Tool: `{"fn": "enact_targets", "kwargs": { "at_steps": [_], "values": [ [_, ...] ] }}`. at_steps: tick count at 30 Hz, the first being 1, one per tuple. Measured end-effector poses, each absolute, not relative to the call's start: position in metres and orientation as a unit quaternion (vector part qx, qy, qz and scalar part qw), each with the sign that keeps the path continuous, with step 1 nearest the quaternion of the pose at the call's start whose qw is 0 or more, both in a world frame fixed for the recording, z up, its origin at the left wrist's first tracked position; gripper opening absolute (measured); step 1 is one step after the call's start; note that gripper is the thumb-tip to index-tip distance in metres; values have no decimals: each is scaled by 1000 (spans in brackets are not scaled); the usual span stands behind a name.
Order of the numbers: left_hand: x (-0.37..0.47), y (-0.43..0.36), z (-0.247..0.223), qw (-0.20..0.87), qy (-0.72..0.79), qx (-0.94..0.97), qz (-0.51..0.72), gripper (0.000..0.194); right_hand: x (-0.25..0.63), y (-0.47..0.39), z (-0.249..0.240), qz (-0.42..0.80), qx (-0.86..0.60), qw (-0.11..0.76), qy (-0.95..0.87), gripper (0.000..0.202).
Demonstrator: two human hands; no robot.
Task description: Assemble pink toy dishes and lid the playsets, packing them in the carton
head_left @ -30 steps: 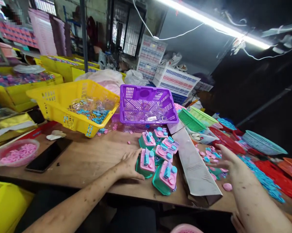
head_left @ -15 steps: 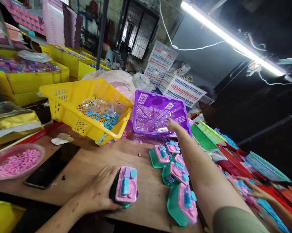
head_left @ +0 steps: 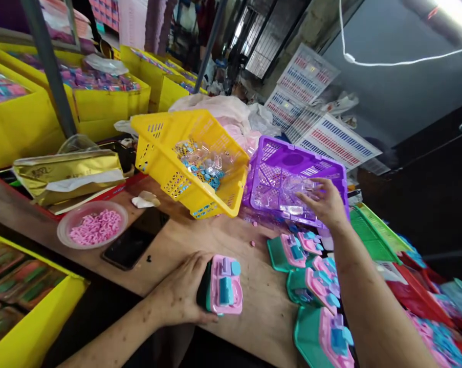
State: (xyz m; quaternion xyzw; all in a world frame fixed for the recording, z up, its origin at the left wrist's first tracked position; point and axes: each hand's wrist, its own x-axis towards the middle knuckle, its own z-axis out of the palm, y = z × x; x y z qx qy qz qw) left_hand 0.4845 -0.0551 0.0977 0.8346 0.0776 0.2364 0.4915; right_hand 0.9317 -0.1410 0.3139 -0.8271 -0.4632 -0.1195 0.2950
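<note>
In front of the purple perforated plastic basket, the left hand wraps its grip around a teal-and-pink plastic box, probably to steady it, while the half-open right hand, seemingly empty, hovers by clear plastic pieces inside.

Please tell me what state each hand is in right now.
Left hand: closed around a pink-topped teal plastic box.
Right hand: open, over the purple perforated plastic basket.

Worktop: phone and bowl left of the left grip, toy boxes to its right; basket at the right grip.
</note>
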Motion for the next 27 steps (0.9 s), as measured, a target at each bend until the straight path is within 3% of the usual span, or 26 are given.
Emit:
{"fn": "enact_targets", "kwargs": {
  "at_steps": [4,9,13,17,20,27],
  "values": [
    [485,-53,100,502,100,828,228,111,849,-186,323,73,-764,388,-510,89],
    [489,-54,93,491,93,827,256,112,739,-198,301,274,-751,218,-560,78],
    [487,-55,90,484,92,826,272,108,696,-187,269,137,-814,200,-527,61],
    [486,-57,90,465,92,838,268,110,688,-171,248,14,-818,209,-536,76],
    [486,-58,93,462,92,840,268,110,684,-164,242,42,-805,224,-548,79],
    [482,-59,99,472,88,836,266,106,672,-173,228,168,-751,329,-548,49]
  ]
}}
